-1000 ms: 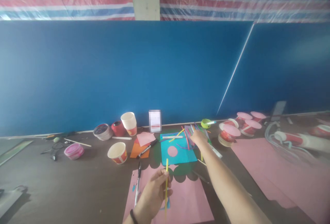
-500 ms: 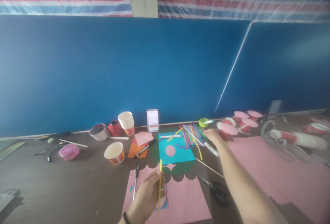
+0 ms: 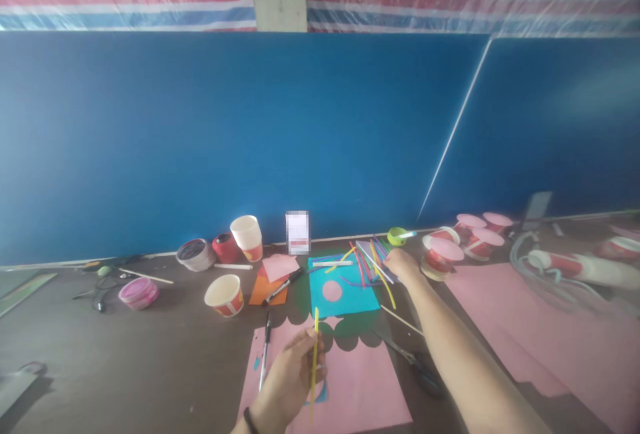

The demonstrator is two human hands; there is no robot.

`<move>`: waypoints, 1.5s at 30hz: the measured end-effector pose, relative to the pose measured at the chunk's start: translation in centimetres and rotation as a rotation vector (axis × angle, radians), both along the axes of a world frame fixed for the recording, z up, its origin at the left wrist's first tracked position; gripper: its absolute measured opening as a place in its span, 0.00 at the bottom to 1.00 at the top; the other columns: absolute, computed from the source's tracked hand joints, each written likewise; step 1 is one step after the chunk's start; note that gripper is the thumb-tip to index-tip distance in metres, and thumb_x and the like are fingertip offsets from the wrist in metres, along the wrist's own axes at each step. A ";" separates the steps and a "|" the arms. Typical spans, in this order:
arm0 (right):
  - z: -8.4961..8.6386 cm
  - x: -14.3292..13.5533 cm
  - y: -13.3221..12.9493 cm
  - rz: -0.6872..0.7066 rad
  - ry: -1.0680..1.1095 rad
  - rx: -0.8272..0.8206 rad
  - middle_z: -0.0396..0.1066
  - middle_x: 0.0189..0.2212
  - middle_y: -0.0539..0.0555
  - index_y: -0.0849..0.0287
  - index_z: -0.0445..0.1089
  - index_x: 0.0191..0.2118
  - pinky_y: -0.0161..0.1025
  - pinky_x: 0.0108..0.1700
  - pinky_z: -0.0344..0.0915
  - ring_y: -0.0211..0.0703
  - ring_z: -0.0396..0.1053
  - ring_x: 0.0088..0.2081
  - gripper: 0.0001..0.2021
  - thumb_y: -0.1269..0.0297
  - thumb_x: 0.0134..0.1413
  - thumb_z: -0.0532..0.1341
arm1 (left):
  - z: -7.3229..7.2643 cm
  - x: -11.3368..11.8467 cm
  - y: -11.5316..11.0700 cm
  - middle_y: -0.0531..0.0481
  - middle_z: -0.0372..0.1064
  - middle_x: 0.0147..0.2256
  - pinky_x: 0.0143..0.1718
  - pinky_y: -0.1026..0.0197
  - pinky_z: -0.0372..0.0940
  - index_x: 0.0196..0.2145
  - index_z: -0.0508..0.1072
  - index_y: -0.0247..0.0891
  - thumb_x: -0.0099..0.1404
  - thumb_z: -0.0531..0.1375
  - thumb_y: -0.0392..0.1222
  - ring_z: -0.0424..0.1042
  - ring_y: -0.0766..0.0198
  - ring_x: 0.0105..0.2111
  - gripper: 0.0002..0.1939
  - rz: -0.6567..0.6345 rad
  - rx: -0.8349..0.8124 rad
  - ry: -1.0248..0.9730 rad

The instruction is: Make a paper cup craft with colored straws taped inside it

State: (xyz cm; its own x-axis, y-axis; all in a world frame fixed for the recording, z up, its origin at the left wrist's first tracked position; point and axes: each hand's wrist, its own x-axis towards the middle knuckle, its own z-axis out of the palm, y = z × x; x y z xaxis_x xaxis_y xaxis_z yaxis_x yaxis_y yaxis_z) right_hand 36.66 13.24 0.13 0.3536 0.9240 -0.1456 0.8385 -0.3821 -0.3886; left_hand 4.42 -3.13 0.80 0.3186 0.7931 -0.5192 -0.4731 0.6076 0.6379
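Note:
My left hand (image 3: 299, 364) is closed on a yellow strip (image 3: 315, 367), which stands nearly upright over the pink sheet (image 3: 367, 387) with scalloped cut-outs. A small blue and pink piece (image 3: 321, 392) shows beneath that hand. My right hand (image 3: 401, 264) reaches to the far side, its fingers closed at the right edge of a pile of coloured strips (image 3: 370, 264); what they hold, if anything, is hidden. Beside the pile lies a blue sheet (image 3: 343, 301) bearing a pink circle (image 3: 332, 291).
Black scissors (image 3: 423, 371) lie below my right forearm. Paper cups (image 3: 225, 295) stand at the left; red cups with pink discs (image 3: 444, 254) stand at the right. A green bowl (image 3: 397, 237) sits near the blue wall, and a pen (image 3: 265, 351) lies left of my left hand.
My right hand has moved slightly left, toward the coloured strips, and its forearm now covers the white marker. My left hand still holds the yellow strip. The view has shifted slightly.

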 end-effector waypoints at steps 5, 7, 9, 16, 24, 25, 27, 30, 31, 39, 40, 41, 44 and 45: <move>1.8 -1.7 -1.4 -0.024 0.212 -0.004 0.65 0.48 0.56 0.58 0.64 0.49 0.46 0.44 0.67 0.44 0.67 0.44 0.13 0.62 0.59 0.56 | 0.3 0.0 0.1 0.52 0.68 0.26 0.26 0.66 0.61 0.31 0.69 0.35 0.57 0.62 0.43 0.67 0.70 0.23 0.09 -0.001 0.028 -0.002; 2.4 -3.5 -2.9 0.018 0.329 0.032 0.67 0.47 0.55 0.59 0.65 0.48 0.45 0.43 0.67 0.43 0.68 0.42 0.13 0.61 0.59 0.56 | 0.6 0.0 0.1 0.51 0.69 0.26 0.27 0.65 0.61 0.32 0.69 0.35 0.57 0.62 0.43 0.68 0.69 0.25 0.09 0.008 0.052 -0.006; 2.8 -6.1 -5.3 0.090 0.466 0.064 0.70 0.39 0.53 0.62 0.67 0.43 0.40 0.35 0.68 0.40 0.70 0.35 0.12 0.61 0.59 0.56 | 1.0 0.2 0.3 0.49 0.71 0.28 0.30 0.64 0.62 0.32 0.68 0.35 0.57 0.62 0.43 0.69 0.67 0.27 0.09 0.025 0.091 -0.024; 3.5 -14.5 -14.9 0.326 0.856 0.035 0.64 0.17 0.44 0.59 0.66 0.27 0.28 0.18 0.54 0.31 0.60 0.17 0.07 0.62 0.48 0.61 | 2.9 1.8 0.8 0.47 0.72 0.29 0.30 0.62 0.62 0.29 0.67 0.36 0.57 0.62 0.44 0.71 0.63 0.28 0.09 0.104 0.233 -0.060; 2.9 -17.0 -17.5 0.358 0.986 -0.002 0.62 0.14 0.45 0.60 0.64 0.24 0.28 0.17 0.52 0.31 0.57 0.16 0.07 0.64 0.48 0.58 | 2.9 2.0 -0.2 0.46 0.72 0.33 0.32 0.64 0.63 0.32 0.66 0.37 0.59 0.60 0.44 0.72 0.60 0.35 0.09 0.153 0.300 -0.067; 2.8 -17.1 -17.6 0.363 1.004 -0.009 0.62 0.14 0.45 0.60 0.64 0.24 0.28 0.17 0.52 0.31 0.57 0.15 0.08 0.64 0.49 0.58 | 2.9 1.9 -0.2 0.46 0.72 0.34 0.33 0.63 0.64 0.32 0.66 0.37 0.59 0.60 0.44 0.72 0.60 0.36 0.09 0.156 0.292 -0.066; 2.5 -17.3 -17.8 0.367 1.036 -0.026 0.61 0.14 0.45 0.60 0.64 0.23 0.28 0.16 0.51 0.31 0.58 0.15 0.08 0.63 0.49 0.58 | 2.8 1.7 -0.3 0.45 0.72 0.34 0.34 0.62 0.64 0.32 0.66 0.37 0.59 0.60 0.43 0.72 0.59 0.37 0.08 0.160 0.284 -0.065; 2.1 -17.3 -17.8 0.365 1.057 -0.046 0.63 0.15 0.45 0.60 0.64 0.24 0.28 0.15 0.51 0.31 0.58 0.15 0.09 0.62 0.49 0.58 | 2.9 1.4 -0.2 0.43 0.73 0.36 0.37 0.61 0.65 0.33 0.68 0.36 0.59 0.61 0.43 0.73 0.58 0.38 0.08 0.159 0.271 -0.065; 1.9 -17.3 -17.8 0.365 1.061 -0.049 0.64 0.16 0.46 0.61 0.65 0.25 0.28 0.15 0.52 0.31 0.58 0.15 0.09 0.61 0.49 0.59 | 2.9 1.4 -0.2 0.42 0.73 0.36 0.37 0.60 0.65 0.33 0.68 0.36 0.59 0.61 0.43 0.73 0.57 0.38 0.08 0.154 0.266 -0.068; 1.3 -16.9 -17.7 0.328 1.114 -0.101 0.60 0.12 0.43 0.61 0.65 0.25 0.28 0.15 0.51 0.30 0.56 0.13 0.12 0.57 0.48 0.60 | 2.3 1.2 0.2 0.42 0.74 0.35 0.38 0.61 0.65 0.33 0.71 0.33 0.58 0.62 0.40 0.73 0.57 0.38 0.07 0.092 0.219 -0.084; 1.4 -16.8 -17.7 0.325 1.125 -0.112 0.60 0.12 0.43 0.61 0.64 0.25 0.28 0.14 0.52 0.30 0.56 0.13 0.12 0.57 0.48 0.60 | 2.3 1.2 0.2 0.42 0.74 0.34 0.38 0.61 0.65 0.32 0.71 0.33 0.57 0.62 0.40 0.73 0.57 0.37 0.07 0.089 0.209 -0.082; 1.5 -16.8 -17.7 0.324 1.137 -0.124 0.59 0.12 0.43 0.61 0.64 0.25 0.28 0.14 0.52 0.31 0.56 0.13 0.12 0.56 0.47 0.61 | 2.2 1.2 0.3 0.43 0.74 0.34 0.37 0.61 0.65 0.32 0.71 0.33 0.57 0.62 0.39 0.74 0.57 0.37 0.07 0.088 0.201 -0.081; 2.1 -16.8 -17.7 0.332 1.170 -0.160 0.62 0.14 0.45 0.61 0.64 0.25 0.27 0.14 0.52 0.31 0.59 0.15 0.14 0.54 0.48 0.60 | 2.1 1.1 0.5 0.43 0.74 0.33 0.36 0.61 0.65 0.32 0.70 0.33 0.56 0.63 0.39 0.74 0.58 0.35 0.07 0.091 0.183 -0.069; 2.2 -16.8 -17.8 0.340 1.178 -0.171 0.63 0.16 0.46 0.61 0.65 0.25 0.27 0.13 0.52 0.31 0.60 0.15 0.15 0.53 0.48 0.59 | 2.1 1.1 0.6 0.43 0.74 0.33 0.36 0.61 0.65 0.32 0.70 0.33 0.56 0.63 0.39 0.74 0.58 0.35 0.08 0.092 0.181 -0.063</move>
